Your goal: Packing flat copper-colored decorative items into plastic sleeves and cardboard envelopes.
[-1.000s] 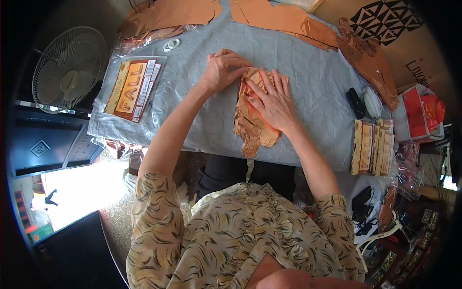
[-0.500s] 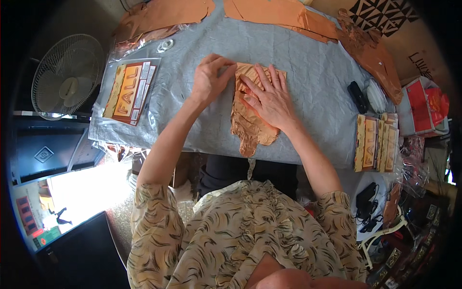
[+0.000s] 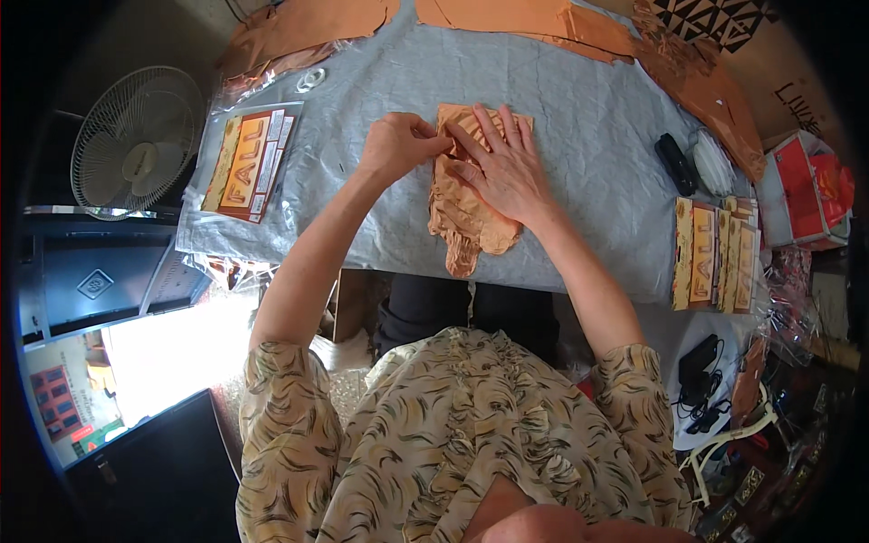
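Note:
A copper-coloured foil balloon [image 3: 463, 237], folded flat and wrinkled, lies on the grey cloth [image 3: 579, 217] in front of me. Its near end has uneven, rounded tabs. My right hand [image 3: 512, 179] rests flat on the foil with fingers spread, pressing on its upper right part. At the upper left edge, my left hand [image 3: 398, 147] has thumb and forefinger pinched together on the foil. Exactly how much foil sits in that pinch is too small to tell.
Printed packets lie at the left [image 3: 244, 166] and right [image 3: 699, 253]. More copper foil [image 3: 317, 27] runs along the far edge. A white ring-shaped roll [image 3: 310, 80], a black oblong object [image 3: 675, 165] and a fan [image 3: 138, 149] stand around the table.
My left fingertips have moved toward me along the foil's left edge and closed into a pinch. The right hand stays spread on the foil. The whole view has shifted slightly.

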